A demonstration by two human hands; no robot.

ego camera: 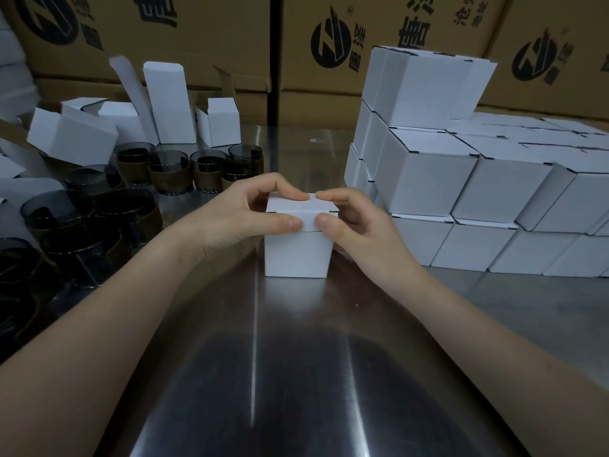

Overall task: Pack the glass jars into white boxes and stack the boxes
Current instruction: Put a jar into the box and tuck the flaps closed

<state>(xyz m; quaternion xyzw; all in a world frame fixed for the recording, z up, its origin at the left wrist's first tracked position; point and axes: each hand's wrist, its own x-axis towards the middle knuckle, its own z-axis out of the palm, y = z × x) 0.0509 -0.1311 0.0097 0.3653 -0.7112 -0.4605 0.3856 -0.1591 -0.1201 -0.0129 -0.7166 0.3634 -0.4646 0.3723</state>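
White box (296,252) stands on the bench (296,357), my left grip (244,212) and right grip (356,219) both pinching its lid. I'd press the flap down evenly, walls square, before adding it to the stack (461,179).

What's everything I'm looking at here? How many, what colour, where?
small white cardboard box: one, white, table centre, lid held down.
closed white cardboard boxes: many, white, stacked at right.
open white cardboard boxes: several, white, back left.
dark glass jars with brown bands: many, smoky black, left.
brown printed cardboard cartons: several, brown, behind.
shiny steel table: one, grey, underneath.
left hand: one, fingers pinching the box lid.
right hand: one, pinching the lid too.
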